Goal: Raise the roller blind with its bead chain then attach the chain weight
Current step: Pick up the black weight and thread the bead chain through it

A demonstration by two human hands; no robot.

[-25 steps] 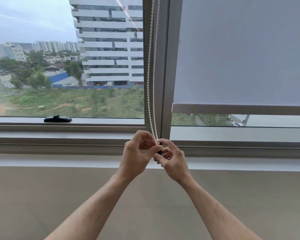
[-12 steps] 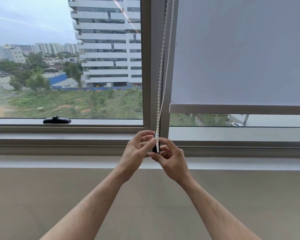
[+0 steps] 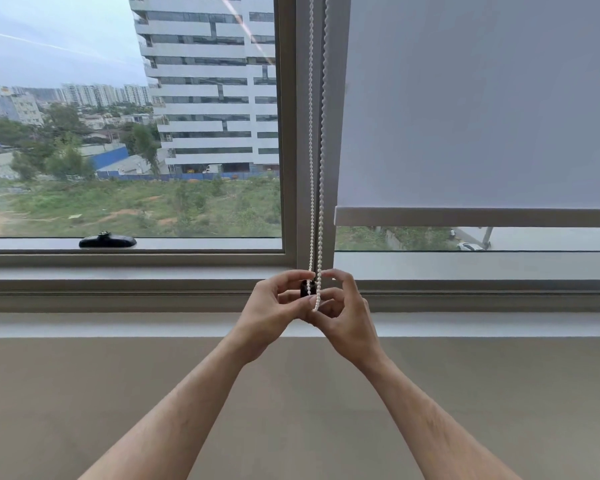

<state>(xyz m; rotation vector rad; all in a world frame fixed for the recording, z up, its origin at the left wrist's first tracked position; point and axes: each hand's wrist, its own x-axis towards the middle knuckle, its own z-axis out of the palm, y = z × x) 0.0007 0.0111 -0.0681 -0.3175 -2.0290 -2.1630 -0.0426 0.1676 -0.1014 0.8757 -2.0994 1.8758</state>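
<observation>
Both hands are up at the sill line, right in front of the grey metal window mullion (image 3: 288, 133). The left hand (image 3: 274, 317) has its grip pinched on the small dark chain weight (image 3: 307, 289), thumb and forefinger wrapped round it. The right hand (image 3: 347, 317) has its fingers curled in, and its grip looks closed on the bottom loop of the white plastic bead chain (image 3: 315, 168), which hangs in two strands down the mullion and ends just between the two hands. Chain and weight are touching or very nearly so; whether the beads are seated in the weight I cannot tell, the fingers hide the join.

The pale grey fabric roller blind (image 3: 482, 98) sits with its bottom bar (image 3: 465, 216) just above the sill, only a strip of glass showing beneath it. So by my reading the blind is barely raised, while the weight step is already in hand.

Now the risks. The weight is small and held only by fingertips: a slip and it drops to the floor below, out of view. The loop is short of slack here, so a tug while threading could drag one strand and shift the blind. The two strands run close together, and a twist trapped inside the weight would make the chain bind later. Half-seated beads could pop free once the grip lets go.
</observation>
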